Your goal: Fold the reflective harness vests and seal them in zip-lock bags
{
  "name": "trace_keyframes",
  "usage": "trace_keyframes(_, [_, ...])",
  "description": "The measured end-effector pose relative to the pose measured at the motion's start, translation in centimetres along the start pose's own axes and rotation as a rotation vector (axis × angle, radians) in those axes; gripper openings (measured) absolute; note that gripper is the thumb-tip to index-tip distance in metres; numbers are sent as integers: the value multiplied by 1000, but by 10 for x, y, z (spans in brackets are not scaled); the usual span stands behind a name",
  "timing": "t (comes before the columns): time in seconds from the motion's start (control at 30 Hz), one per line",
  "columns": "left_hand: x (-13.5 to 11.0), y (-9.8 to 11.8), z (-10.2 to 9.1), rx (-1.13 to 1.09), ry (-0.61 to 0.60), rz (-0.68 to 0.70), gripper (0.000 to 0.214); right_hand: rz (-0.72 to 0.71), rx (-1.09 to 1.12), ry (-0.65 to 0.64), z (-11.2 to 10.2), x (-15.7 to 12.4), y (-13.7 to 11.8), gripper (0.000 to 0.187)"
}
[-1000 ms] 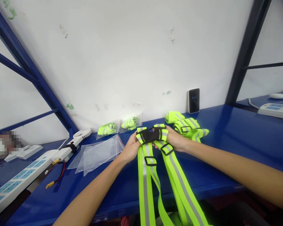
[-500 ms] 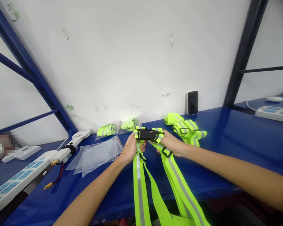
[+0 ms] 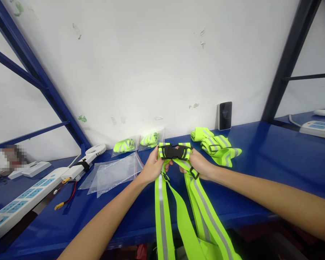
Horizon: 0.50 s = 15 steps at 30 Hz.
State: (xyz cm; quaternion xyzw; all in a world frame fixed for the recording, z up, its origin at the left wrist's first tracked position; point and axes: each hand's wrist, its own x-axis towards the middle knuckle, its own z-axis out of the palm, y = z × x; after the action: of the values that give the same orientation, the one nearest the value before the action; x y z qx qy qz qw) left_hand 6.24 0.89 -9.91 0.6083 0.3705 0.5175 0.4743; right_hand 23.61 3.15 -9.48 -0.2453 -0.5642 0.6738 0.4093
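Over blue shelf (image 3: 260, 162), left hand (image 3: 153, 167), right hand (image 3: 199, 164): fingers (image 3: 155, 155) seemingly pinching black buckle (image 3: 174, 152).

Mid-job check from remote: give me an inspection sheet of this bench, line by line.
Surface: glossy blue shelf.
Job's things: neon-yellow reflective straps hanging over the shelf's front edge from a black plastic buckle.
Clutter: folded reflective straps, two bagged reflective bundles, clear zip bags, white fan.
Hands: left hand and right hand both grip the buckle.
Cables: red-and-black leads beside a white power strip.
Surroundings: scuffed white wall, blue steel frame.
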Motion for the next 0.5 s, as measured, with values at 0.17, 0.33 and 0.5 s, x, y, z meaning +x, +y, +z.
trace_keyframes(0.17, [0,-5,-2,65,53,16,28,-19,-102,57,1,1,2,21])
trace_keyframes(0.33, [-2,-3,1,123,37,120,21,-90,-124,116,4,0,4,20])
trace_keyframes(0.5, [-1,-4,7,141,96,159,26,-168,-91,112,8,1,9,13])
